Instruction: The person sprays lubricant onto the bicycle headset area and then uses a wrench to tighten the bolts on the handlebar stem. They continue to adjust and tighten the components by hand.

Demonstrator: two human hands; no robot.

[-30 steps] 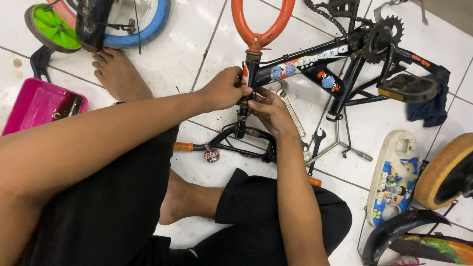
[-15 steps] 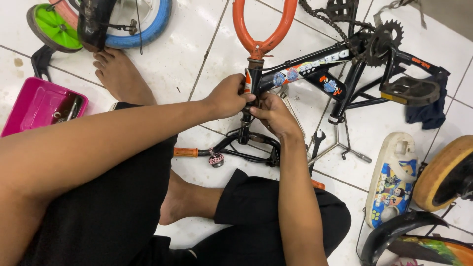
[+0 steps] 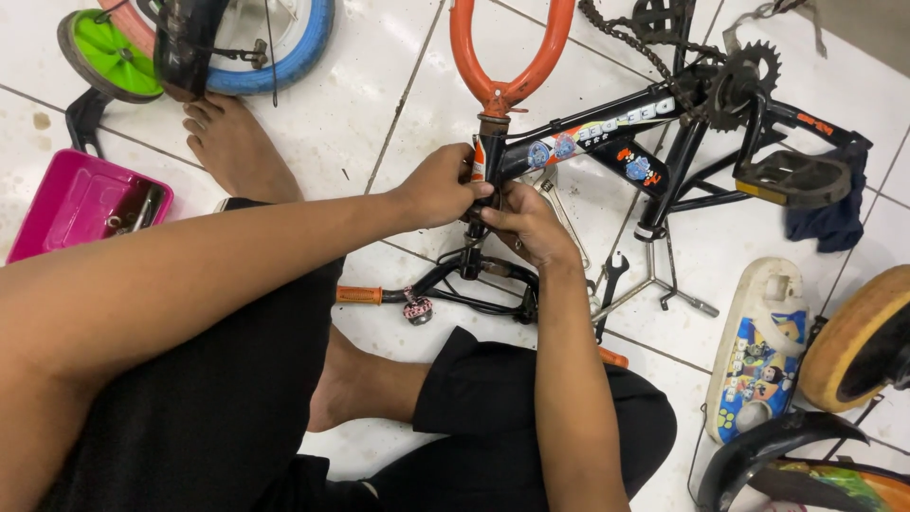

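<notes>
Below, a floor of glossy white square tiles with dark grout lines fills the view, and a person sits on it with bare feet and black trousers. At far left lies a bright pink plastic tray holding small metal parts. Above it rest a small green training wheel and a white bicycle wheel with a blue tyre.

Moving right, the left hand is closed around the head tube of a small black child's bicycle frame, which lies upside down near the middle of the floor. An orange fork rises from that tube toward the top edge. The right hand presses against the same tube from the other side, fingers curled on it; whether it holds a tool cannot be told. Beneath the hands lie black handlebars with an orange grip.

Further right, a metal spanner lies on the tiles just beside the right wrist. The frame's toothed chainring and black pedal follow, then a dark blue cloth. At far right sit a white printed chain guard and a tan-tyred wheel.
</notes>
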